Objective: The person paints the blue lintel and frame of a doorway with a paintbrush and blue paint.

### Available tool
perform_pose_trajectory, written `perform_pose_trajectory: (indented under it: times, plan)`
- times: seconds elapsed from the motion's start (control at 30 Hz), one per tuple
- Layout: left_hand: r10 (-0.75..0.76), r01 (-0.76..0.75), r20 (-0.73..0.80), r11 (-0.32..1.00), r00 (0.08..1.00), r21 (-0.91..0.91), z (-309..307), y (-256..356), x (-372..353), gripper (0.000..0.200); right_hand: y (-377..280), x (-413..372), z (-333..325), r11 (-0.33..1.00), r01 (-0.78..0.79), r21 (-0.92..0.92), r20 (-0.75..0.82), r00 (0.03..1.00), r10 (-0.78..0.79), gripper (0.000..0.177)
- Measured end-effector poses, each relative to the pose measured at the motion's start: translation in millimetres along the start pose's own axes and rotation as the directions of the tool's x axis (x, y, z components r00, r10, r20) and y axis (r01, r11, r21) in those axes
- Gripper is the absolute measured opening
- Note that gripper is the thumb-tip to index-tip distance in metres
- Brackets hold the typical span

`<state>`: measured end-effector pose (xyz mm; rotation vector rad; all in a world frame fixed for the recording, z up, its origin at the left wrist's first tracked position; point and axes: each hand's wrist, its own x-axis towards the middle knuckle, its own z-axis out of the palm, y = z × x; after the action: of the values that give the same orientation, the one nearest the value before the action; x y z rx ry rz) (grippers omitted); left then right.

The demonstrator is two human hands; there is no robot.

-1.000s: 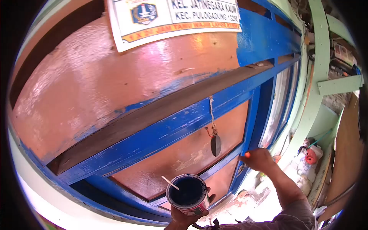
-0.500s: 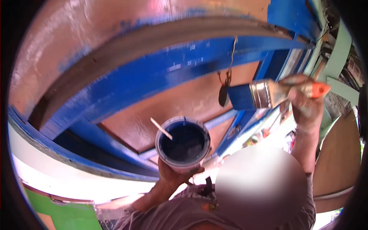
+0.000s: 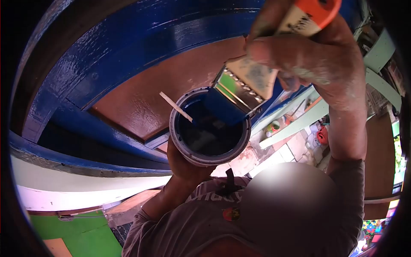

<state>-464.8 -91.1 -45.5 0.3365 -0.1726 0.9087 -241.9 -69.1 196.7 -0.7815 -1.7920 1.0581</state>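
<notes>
My left hand [image 3: 184, 162] is closed around a round paint tub [image 3: 192, 160] from below, its fingers partly hidden behind the wall. Dark blue paint [image 3: 209, 141] lies inside, and a thin wooden stick [image 3: 175, 106] leans out over the left rim. Wrapped round the wooden handle of a wide paintbrush [image 3: 250, 79], my right hand [image 3: 310, 58] is raised close to the camera. The handle's orange end points up, while the blue-coated bristles hang down inside the tub's far right rim, by the paint.
Behind the tub stands a door or panel with a glossy blue frame [image 3: 158, 32] and a brown inset [image 3: 141, 94]. Pale green boards [image 3: 295, 122] and a red object [image 3: 322, 135] lie lower right. At lower left is a green surface [image 3: 81, 235].
My right hand has brought the brush from the right over to the tub, turning the bristles downward into it. The tub has shifted slightly and looks nearer; the view has tilted.
</notes>
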Motion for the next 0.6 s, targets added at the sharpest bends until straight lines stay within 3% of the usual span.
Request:
perform_pose_trajectory:
  times: [0.1, 0.13, 0.2, 0.27, 0.33, 0.43, 0.5, 0.6]
  plan:
    - [0.008, -0.008, -0.015, 1.0, 1.0, 0.012, 3, -3, -3, 0.091, 2, 7, 7, 0.969, 0.112, -0.219, 0.153, 0.985, -0.079, 0.012]
    - [0.01, -0.01, -0.019, 1.0, 1.0, 0.013, 4, -4, -3, 0.091, -6, 9, 4, 0.941, 0.149, -0.303, 0.272, 0.96, -0.064, 0.012]
    - [0.006, -0.005, -0.024, 1.0, 1.0, 0.019, 6, -6, -5, 0.091, 16, -1, 26, 0.956, 0.117, -0.27, 0.051, 0.993, -0.107, 0.008]
    - [0.006, -0.005, -0.029, 1.0, 1.0, 0.023, 8, -8, -7, 0.09, 13, 3, 35, 0.896, 0.074, -0.438, 0.101, 0.994, -0.033, 0.006]
    - [0.009, -0.008, -0.031, 1.0, 0.999, 0.026, 10, -9, -8, 0.09, 11, 2, 38, 0.879, 0.06, -0.473, 0.116, 0.993, -0.005, 0.006]
    - [0.007, -0.005, -0.038, 0.999, 0.999, 0.034, 12, -10, -8, 0.09, 7, -2, 36, 0.942, 0.07, -0.329, 0.088, 0.995, -0.044, 0.007]
    - [0.006, -0.005, -0.046, 0.999, 0.999, 0.034, 13, -10, -7, 0.09, -24, -4, 22, 0.96, -0.056, -0.275, 0.138, 0.986, 0.097, 0.007]
    - [0.001, 0.003, -0.07, 0.999, 0.998, 0.05, 17, -10, -5, 0.09, -30, -5, 21, 0.931, 0.03, -0.363, 0.167, 0.985, 0.033, 0.008]
